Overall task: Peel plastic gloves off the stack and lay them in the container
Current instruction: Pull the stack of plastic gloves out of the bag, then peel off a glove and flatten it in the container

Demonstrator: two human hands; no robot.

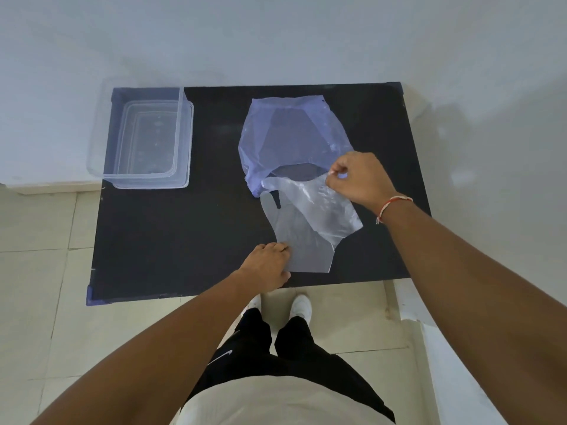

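Nearest the lens, the person's two bare forearms reach out over a pale shirt, black trousers and white shoes (302, 305) toward a black table (171, 240). At the table's near edge the left hand (266, 266) lies palm down with its fingers curled onto the cuff end of the stack of plastic gloves (302, 240), pressing it flat against the dark top; it pins the stack and does not appear to grip it.

Beyond and to the right of that hand, the right hand (359, 179), with a red-and-white thread bracelet (391, 207) on its wrist, is closed in a thumb-and-finger pinch on the top glove (319, 200). This sheet is thin, clear and faintly milky, crinkled and catching the light; it is lifted and folded back away from the layers below, and its lower corner hangs over them. The stack beneath shows as flat, smooth, translucent film with one rounded finger shape at its left side.

Just past the right hand's knuckles lies a bluish-violet plastic bag (288, 133), open-mouthed and wrinkled, touching the gloves' far end.

Well to the left of both hands, at the table's far corner, stands the clear rectangular container (98, 167), resting on what looks like its lid; whether it holds any gloves cannot be told.
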